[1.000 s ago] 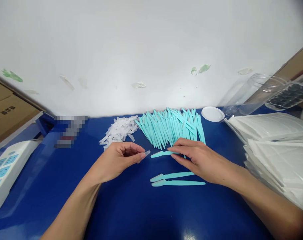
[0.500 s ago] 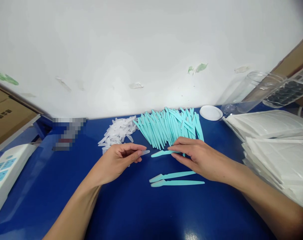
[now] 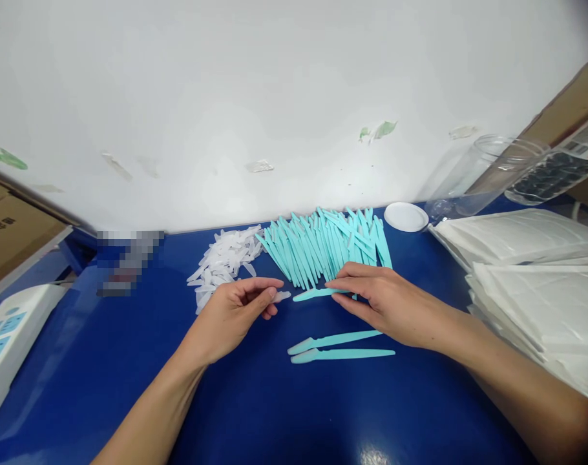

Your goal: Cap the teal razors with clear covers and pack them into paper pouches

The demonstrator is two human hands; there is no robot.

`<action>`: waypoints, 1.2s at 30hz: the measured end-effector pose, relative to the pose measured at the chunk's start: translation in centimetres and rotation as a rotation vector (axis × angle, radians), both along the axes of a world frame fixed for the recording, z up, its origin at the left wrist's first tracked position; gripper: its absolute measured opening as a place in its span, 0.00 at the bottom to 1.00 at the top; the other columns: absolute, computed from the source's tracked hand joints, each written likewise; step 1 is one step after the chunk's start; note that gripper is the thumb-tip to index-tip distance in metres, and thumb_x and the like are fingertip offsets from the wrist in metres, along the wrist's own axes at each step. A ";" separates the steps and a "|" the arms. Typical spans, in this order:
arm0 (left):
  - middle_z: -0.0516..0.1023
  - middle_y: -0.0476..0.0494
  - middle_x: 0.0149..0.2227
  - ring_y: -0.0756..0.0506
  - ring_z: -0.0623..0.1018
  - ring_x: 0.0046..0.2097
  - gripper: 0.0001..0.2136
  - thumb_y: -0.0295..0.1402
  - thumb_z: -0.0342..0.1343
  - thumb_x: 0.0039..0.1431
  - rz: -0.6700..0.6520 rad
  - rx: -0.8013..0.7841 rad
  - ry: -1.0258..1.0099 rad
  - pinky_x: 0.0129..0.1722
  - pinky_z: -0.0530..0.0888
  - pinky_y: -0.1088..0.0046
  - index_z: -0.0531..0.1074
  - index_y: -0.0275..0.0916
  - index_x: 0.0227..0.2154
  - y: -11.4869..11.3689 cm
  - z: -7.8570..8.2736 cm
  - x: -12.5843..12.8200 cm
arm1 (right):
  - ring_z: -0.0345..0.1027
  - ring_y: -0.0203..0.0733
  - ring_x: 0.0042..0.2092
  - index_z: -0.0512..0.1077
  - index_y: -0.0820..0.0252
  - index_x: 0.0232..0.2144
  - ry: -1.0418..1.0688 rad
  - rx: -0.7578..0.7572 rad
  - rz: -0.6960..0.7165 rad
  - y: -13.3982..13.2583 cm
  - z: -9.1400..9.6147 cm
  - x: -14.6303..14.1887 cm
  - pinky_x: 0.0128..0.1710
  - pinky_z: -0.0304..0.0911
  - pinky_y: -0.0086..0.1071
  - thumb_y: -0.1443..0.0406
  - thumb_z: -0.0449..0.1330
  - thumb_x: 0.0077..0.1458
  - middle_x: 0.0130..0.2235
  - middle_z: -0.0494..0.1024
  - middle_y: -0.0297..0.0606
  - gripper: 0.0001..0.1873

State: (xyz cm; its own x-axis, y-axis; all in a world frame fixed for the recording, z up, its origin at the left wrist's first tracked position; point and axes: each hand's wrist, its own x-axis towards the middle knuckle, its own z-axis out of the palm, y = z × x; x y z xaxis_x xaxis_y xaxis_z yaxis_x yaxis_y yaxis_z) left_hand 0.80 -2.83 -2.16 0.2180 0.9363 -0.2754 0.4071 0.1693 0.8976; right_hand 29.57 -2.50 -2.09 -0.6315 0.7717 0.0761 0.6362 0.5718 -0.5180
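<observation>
My left hand (image 3: pixel 238 313) pinches a small clear plastic cap (image 3: pixel 281 296) between thumb and fingers. My right hand (image 3: pixel 388 303) pinches the handle of a teal plastic tool (image 3: pixel 309 294), whose tip points left at the cap, a small gap between them. Behind the hands lies a pile of teal tools (image 3: pixel 327 244), with a heap of clear caps (image 3: pixel 225 261) to its left. Two capped teal tools (image 3: pixel 340 345) lie side by side on the blue table (image 3: pixel 274 413) in front of my right hand.
A stack of white padded bags (image 3: pixel 531 271) fills the right side. A white lid (image 3: pixel 406 217) and a clear jar lying on its side (image 3: pixel 478 177) sit at the back right. A white device with blue keys (image 3: pixel 6 336) and cardboard boxes (image 3: pixel 8 226) are at the left.
The left hand drew the clear cap slightly back toward its fingers; the hands otherwise stay put. The view shifted a little.
</observation>
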 end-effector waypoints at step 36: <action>0.84 0.45 0.34 0.48 0.84 0.36 0.23 0.34 0.75 0.48 0.316 -0.173 -0.377 0.41 0.82 0.72 0.71 0.35 0.45 -0.4 0.1 1.6 | 0.73 0.41 0.39 0.77 0.60 0.44 0.015 0.069 -0.034 0.1 0.3 0.1 0.42 0.69 0.38 0.63 0.50 0.71 0.42 0.75 0.43 0.16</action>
